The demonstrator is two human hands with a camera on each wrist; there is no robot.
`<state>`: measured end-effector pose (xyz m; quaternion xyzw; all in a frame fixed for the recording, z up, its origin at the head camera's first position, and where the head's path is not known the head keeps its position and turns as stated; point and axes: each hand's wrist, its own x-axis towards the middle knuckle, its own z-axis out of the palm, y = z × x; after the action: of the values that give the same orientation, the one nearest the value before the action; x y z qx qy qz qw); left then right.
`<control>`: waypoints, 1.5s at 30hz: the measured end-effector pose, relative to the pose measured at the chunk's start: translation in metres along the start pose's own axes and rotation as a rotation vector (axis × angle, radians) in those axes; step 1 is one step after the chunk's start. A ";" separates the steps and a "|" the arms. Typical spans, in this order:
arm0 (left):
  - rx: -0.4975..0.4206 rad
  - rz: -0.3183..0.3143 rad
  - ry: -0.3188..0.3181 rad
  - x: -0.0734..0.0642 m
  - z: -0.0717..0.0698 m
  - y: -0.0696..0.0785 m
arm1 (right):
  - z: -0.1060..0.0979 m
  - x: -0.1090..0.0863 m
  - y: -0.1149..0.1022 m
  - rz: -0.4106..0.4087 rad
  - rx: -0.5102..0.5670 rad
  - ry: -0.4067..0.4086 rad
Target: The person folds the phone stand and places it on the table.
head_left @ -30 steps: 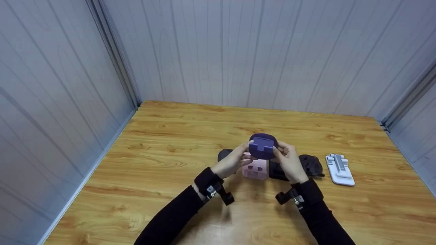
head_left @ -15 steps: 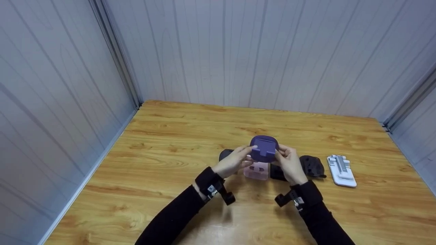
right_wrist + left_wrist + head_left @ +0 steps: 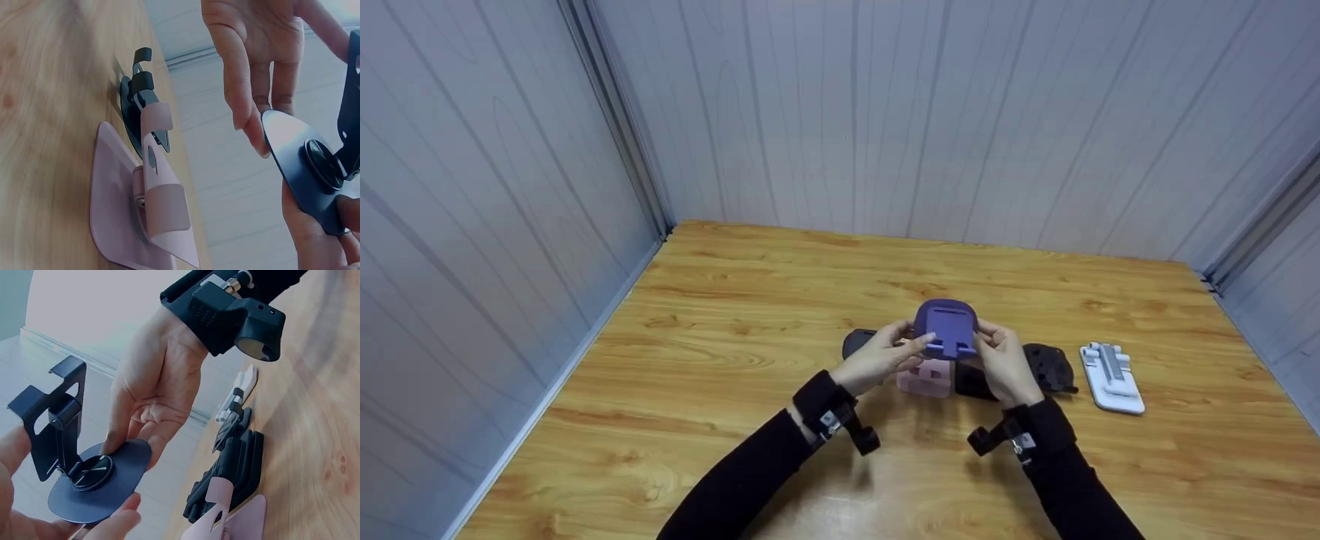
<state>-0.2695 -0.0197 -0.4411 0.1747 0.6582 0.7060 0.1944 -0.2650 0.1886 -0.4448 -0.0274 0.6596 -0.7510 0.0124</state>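
A dark purple phone stand (image 3: pixel 949 326) is held in the air between both hands. Its oval base (image 3: pixel 121 478) carries a round black swivel joint and a hinged arm. The holder plate (image 3: pixel 45 439) with two hooked lips stands raised from the base in the left wrist view. My left hand (image 3: pixel 877 358) grips the base edge, one finger against the holder plate. My right hand (image 3: pixel 1006 366) pinches the base from the opposite side, its thumb near the swivel joint. Below lies a pink phone stand (image 3: pixel 924 380), partly hidden by the hands.
Along the wooden table (image 3: pixel 750 300) stand a dark grey stand (image 3: pixel 855 342), a black stand (image 3: pixel 971 381), another black one (image 3: pixel 1051 367) and a white stand (image 3: pixel 1112 379) at the right. Grey-white panels (image 3: pixel 810 112) enclose the table's back and sides.
The purple stand has shifted slightly right and down. Its holder plate now faces the head camera more fully, and my left thumb has slid from its side down to the lower lip.
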 end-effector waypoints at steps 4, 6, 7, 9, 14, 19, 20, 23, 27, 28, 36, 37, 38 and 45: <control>0.068 0.023 0.000 0.000 0.000 0.000 | 0.000 0.000 -0.003 0.016 0.004 -0.013; 0.072 0.024 -0.009 -0.001 -0.001 0.002 | 0.000 0.001 -0.005 0.016 0.003 -0.009; 0.071 0.023 -0.019 -0.001 -0.002 0.004 | 0.000 0.001 -0.005 0.016 0.004 -0.007; 0.072 0.020 -0.033 -0.001 -0.004 0.006 | 0.001 0.001 -0.007 0.017 0.005 -0.004; 0.054 0.003 -0.037 -0.002 -0.006 0.008 | 0.001 0.001 -0.008 0.035 0.007 -0.033; 0.032 -0.016 -0.024 -0.001 -0.006 0.006 | -0.002 0.001 -0.008 0.032 0.001 -0.070; 0.031 -0.019 -0.022 -0.001 -0.006 0.006 | -0.003 0.000 -0.008 0.029 -0.002 -0.076; 0.023 -0.033 -0.025 0.000 -0.006 0.005 | -0.004 0.000 -0.009 0.022 -0.020 -0.087; 0.021 -0.041 -0.040 -0.001 -0.006 0.005 | -0.005 0.001 -0.008 0.023 -0.046 -0.085; 0.022 -0.041 -0.043 -0.001 -0.007 0.005 | -0.005 0.001 -0.007 0.024 -0.048 -0.087; 0.058 -0.035 -0.056 -0.002 -0.010 0.004 | -0.006 0.002 -0.006 0.018 -0.086 -0.125; 0.068 -0.028 -0.055 -0.002 -0.010 0.004 | -0.006 0.002 -0.006 0.020 -0.086 -0.127; 0.080 -0.022 -0.054 -0.002 -0.010 0.004 | -0.006 0.002 -0.006 0.020 -0.090 -0.133; 0.175 0.013 -0.009 -0.002 -0.011 0.005 | -0.008 0.001 -0.007 0.005 -0.071 -0.198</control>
<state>-0.2736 -0.0302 -0.4373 0.1985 0.7153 0.6464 0.1767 -0.2665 0.1972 -0.4393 -0.1004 0.6816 -0.7205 0.0786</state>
